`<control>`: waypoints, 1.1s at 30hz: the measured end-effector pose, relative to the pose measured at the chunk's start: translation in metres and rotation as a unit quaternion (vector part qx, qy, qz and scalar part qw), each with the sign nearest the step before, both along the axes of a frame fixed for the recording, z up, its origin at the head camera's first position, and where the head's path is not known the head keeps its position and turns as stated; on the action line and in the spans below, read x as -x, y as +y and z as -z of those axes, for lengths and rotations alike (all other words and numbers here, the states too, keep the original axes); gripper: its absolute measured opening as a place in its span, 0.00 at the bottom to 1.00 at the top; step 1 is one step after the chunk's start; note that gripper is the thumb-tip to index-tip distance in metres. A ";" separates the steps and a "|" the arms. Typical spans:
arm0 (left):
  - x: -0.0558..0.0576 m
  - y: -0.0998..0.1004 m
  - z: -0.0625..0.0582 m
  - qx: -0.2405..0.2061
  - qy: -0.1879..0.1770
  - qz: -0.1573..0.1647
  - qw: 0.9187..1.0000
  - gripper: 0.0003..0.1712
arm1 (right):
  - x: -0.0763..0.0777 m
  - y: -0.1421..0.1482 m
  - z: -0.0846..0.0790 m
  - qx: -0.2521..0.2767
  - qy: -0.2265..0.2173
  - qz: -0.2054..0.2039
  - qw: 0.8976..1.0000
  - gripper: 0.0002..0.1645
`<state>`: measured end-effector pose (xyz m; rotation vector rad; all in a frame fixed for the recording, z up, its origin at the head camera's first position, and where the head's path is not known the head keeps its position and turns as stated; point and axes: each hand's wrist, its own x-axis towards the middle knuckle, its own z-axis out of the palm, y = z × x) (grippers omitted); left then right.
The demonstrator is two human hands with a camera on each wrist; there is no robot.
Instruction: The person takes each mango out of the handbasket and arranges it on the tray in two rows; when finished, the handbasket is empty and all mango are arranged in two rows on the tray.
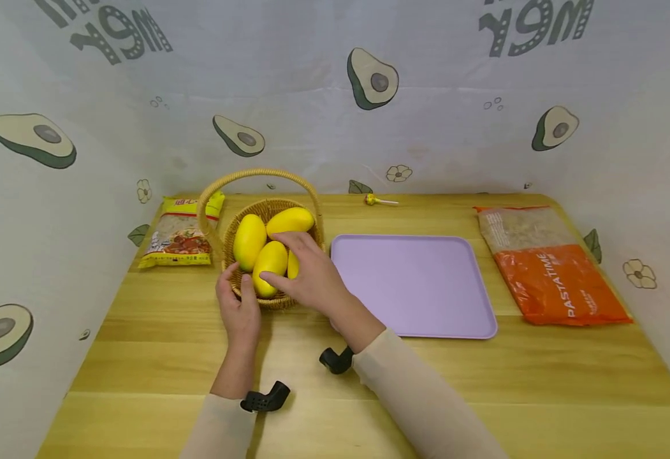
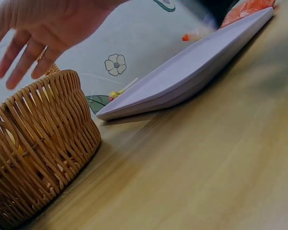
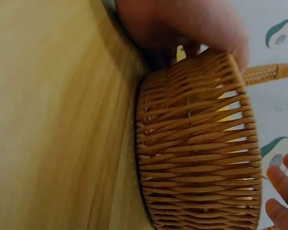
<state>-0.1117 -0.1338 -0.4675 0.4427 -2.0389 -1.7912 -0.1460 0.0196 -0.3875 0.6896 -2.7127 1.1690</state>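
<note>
A round wicker basket (image 1: 268,305) with a tall arched handle holds several yellow mangoes. My left hand (image 1: 240,315) grips the basket's near-left side, its thumb at the rim; the right wrist view shows this left hand (image 3: 197,24) against the wicker wall. Over the mangoes, my right hand (image 1: 314,274) spreads its thumb and fingers above the front mango (image 1: 271,255). In the left wrist view that right hand (image 2: 62,24) appears over the basket with straight fingers and nothing in it. Another mango (image 1: 250,239) lies at the left, and one (image 1: 291,221) at the back.
A lilac tray (image 1: 412,287) lies just right of the basket. Behind it is a lollipop (image 1: 371,199). A yellow food packet (image 1: 180,236) lies left of the basket, an orange pasta bag (image 1: 553,274) far right. Patterned cloth walls (image 1: 312,127) border the wooden table (image 1: 151,357).
</note>
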 end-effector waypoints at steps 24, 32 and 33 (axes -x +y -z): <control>0.003 -0.001 0.003 0.019 0.016 -0.008 1.000 0.20 | 0.039 -0.021 0.008 -0.209 -0.025 -0.026 0.977 0.55; 0.002 -0.002 0.002 0.021 0.020 0.003 1.000 0.20 | 0.040 -0.022 0.011 -0.245 -0.022 -0.036 0.969 0.55; 0.002 -0.002 0.002 0.019 0.020 0.004 1.000 0.20 | 0.040 -0.023 0.011 -0.249 -0.023 -0.038 0.967 0.56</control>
